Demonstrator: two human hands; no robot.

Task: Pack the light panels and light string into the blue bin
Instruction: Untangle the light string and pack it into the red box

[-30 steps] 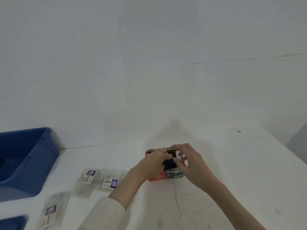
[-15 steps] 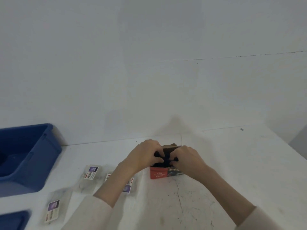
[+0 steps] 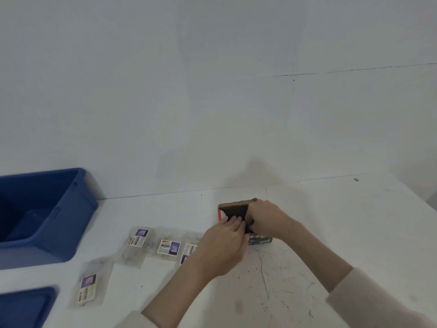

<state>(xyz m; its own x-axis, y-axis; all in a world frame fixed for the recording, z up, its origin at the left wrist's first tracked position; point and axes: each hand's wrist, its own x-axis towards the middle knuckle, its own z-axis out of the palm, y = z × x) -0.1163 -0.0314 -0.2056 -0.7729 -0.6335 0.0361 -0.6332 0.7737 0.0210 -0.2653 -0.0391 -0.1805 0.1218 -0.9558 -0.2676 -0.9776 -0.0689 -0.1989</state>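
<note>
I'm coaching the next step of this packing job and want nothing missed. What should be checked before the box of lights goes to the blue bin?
1. Black light string fully inside the small red cardboard box: cannot tell; the hands cover part of the opening.
2. Box's brown flap closed: not ok; it stands open.
3. Box steadied: ok; the right hand grips it and the left hand presses on the string.
4. Large blue plastic bin open: ok; no lid on it.
5. Four clear labelled panel bags packed: not ok; they lie on the white table.
</note>
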